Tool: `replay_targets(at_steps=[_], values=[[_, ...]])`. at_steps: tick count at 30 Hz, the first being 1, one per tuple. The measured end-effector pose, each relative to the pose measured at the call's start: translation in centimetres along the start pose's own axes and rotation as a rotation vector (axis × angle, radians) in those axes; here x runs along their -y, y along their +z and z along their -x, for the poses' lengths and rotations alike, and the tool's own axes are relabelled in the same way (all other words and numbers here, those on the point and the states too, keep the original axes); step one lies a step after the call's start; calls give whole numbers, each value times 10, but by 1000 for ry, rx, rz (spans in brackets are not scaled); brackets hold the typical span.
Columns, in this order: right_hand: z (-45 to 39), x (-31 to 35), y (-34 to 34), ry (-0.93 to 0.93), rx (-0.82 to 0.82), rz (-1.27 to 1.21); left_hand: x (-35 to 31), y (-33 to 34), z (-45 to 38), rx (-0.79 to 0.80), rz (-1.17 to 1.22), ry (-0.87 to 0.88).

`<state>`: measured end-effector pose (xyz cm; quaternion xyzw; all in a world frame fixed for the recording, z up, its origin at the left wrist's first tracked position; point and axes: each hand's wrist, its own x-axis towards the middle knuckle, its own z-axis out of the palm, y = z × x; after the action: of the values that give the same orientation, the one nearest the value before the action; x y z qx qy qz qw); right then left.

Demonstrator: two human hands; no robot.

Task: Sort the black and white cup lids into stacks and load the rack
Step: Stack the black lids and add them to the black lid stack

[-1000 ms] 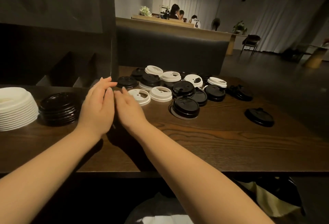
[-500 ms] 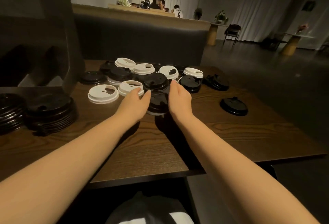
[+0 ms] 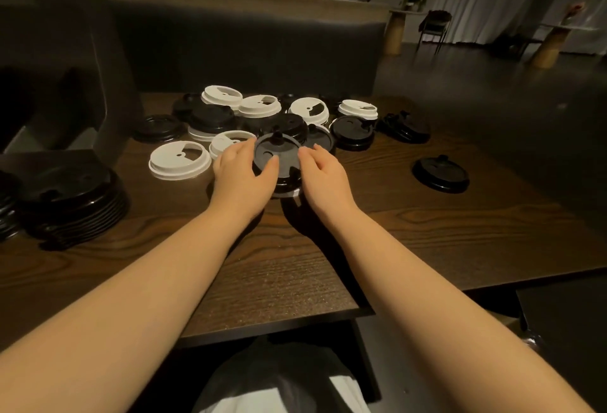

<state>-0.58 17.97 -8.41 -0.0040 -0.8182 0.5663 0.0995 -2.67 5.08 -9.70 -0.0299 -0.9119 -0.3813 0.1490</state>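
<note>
- Head view: both hands are seen reaching forward over a dark wooden bench (image 3: pixel 410 235), set close together on either side of one black lid (image 3: pixel 277 154).
- The left hand (image 3: pixel 244 176) is curled around the left rim of that black lid, with the thumb laid across its top and the fingers wrapped along the far left edge.
- The right hand (image 3: pixel 323 172) is placed against the right rim of the same lid, its fingers bent and touching the edge; how firmly it is gripped cannot be told.
- The black lid is held tilted toward the camera, above a short pile of lids (image 3: pixel 285 187) whose lowest edge looks pale.
- A loose heap of mixed lids (image 3: pixel 289 117) is spread just behind the hands, black and white ones overlapping.
- A single white lid (image 3: pixel 179 161) is lying flat just left of the left hand.
- A stack of black lids (image 3: pixel 74 199) is standing at the left of the bench, well apart from the hands.
- One lone black lid (image 3: pixel 440 171) is lying by itself to the right, apart from the heap.
- A dark upright structure (image 3: pixel 65 51) is seen at the far left behind the stack; whether it is the rack cannot be told.
</note>
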Motion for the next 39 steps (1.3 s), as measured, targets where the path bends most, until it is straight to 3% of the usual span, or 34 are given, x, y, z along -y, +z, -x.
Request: replay_targets(at_steps=[6, 9, 14, 21, 24, 27, 30, 32, 35, 39], values=[[6, -2, -3, -9, 33, -68, -1, -1, 1, -36, 52, -28], [4, -3, -5, -87, -85, -119, 0, -2, 3, -27, 130, 30], [-2, -4, -16, 23, -84, -300, -9, -6, 8, -15, 340, 113], [0, 3, -16, 70, -37, -635, -3, -24, -4, -27, 833, -205], [-4, -5, -10, 89, -60, -388, 1, -28, -9, -45, 1119, -346], [1, -9, -7, -44, -21, -11, 0, -31, -10, -7, 1307, -389], [6, -9, -8, -115, 143, 364, -2, -33, -7, 26, 1365, -375], [6, -7, -6, -117, 194, 484, -4, -34, -6, 25, 1346, -359], [2, -6, -1, -133, 159, 528, -3, -34, -6, -16, 1327, -384], [1, -9, -8, -53, 41, 196, 5, -35, -13, -125, 1358, -482]])
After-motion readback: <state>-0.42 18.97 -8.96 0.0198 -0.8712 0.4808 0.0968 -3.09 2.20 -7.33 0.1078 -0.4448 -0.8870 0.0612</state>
